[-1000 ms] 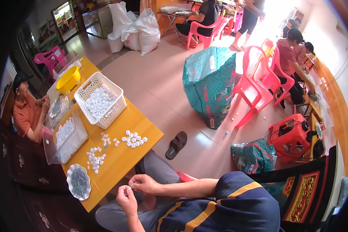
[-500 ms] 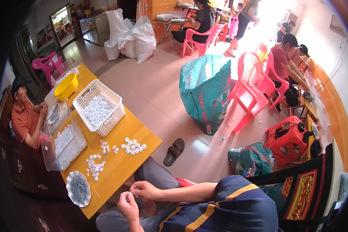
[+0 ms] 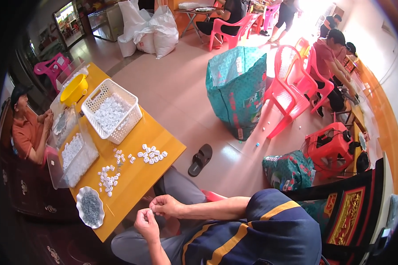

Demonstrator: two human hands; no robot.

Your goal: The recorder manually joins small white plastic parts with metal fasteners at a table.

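Just off the corner of the yellow table (image 3: 141, 185), above my lap, both hands work close together. My left hand (image 3: 147, 225) is closed in a pinch, and my right hand (image 3: 167, 206) pinches right beside it. Whatever lies between the fingertips is too small to make out. On the table nearest my hands are a scalloped white dish (image 3: 102, 212) of small grey pieces, loose small white pieces (image 3: 109, 179) with dark marks, and a neater group of similar white pieces (image 3: 151, 154).
A white basket (image 3: 134, 128) and clear bin (image 3: 55, 172), both holding small white pieces, stand on the table with a yellow bowl (image 3: 74, 90). A co-worker (image 3: 31, 137) sits across. A teal bag (image 3: 234, 97), slipper (image 3: 200, 160) and red chairs (image 3: 292, 106) are on the floor.
The view has tilted, so most of the scene sits slightly higher in the picture. Both my hands stay pinched together in the same place by the table corner.
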